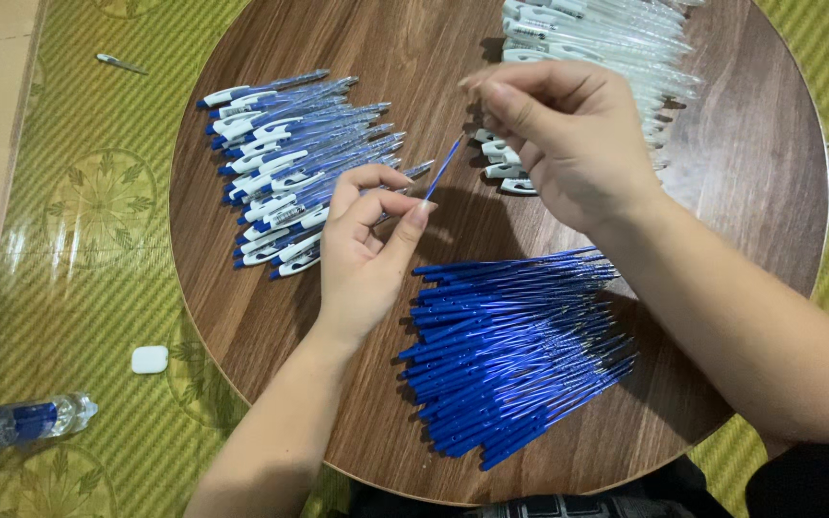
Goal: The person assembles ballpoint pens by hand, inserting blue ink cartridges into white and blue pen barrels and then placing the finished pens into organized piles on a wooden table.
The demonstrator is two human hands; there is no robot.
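Left hand (pixel 362 249) pinches a blue refill (pixel 443 171); right hand (pixel 568 144) grips its top.

A plastic water bottle (pixel 26 420) lies on its side on the green patterned mat (pixel 98 240) at about eight o'clock, near the left edge of the view. A blue label (pixel 19 423) wraps around its clear body. Its printing is too small to tell. A small white rounded case (pixel 149 360) lies on the mat just off the round table's rim (pixel 205 357), also toward eight o'clock.
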